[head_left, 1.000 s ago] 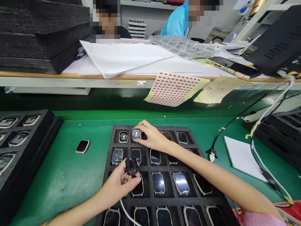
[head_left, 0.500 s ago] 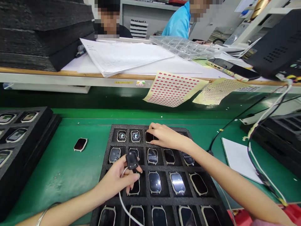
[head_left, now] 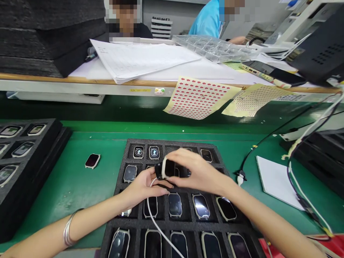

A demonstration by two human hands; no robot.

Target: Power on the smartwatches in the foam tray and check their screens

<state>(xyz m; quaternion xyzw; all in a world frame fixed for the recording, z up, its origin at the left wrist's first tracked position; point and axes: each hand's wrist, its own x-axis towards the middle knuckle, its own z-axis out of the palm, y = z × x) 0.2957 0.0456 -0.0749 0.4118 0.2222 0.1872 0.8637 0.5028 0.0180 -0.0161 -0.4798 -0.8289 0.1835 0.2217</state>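
"Black foam is forming the tray [head_left: 188, 224] on the green bench [head_left: 91, 190]. How far along is the work looking?"

"Early, I'm judging. Two lit watches [head_left: 154, 153] are sitting in the tray's far left corner, while most others are lying in their pockets with dark or merely reflecting screens."

"And what are the hands doing?"

"The right hand [head_left: 197, 168] is pinching a dark-screened watch [head_left: 170, 167], its grip closed on the frame. The left hand's [head_left: 143, 184] grip is holding a black puck [head_left: 159, 171], a white cable [head_left: 162, 233] trailing toward the tray's near edge."

"Are watch and puck touching?"

"I'm not managing to tell. They are meeting above the tray's left half, at least just beside each other."

"So what is remaining?"

"Going by lit dials alone, the held watch and the rows toward the near edge. Hands are hiding several pockets, so I'm giving no count. One loose watch [head_left: 92, 161] is also lying left of the tray, toward the bench's far edge; its status is staying unclear."
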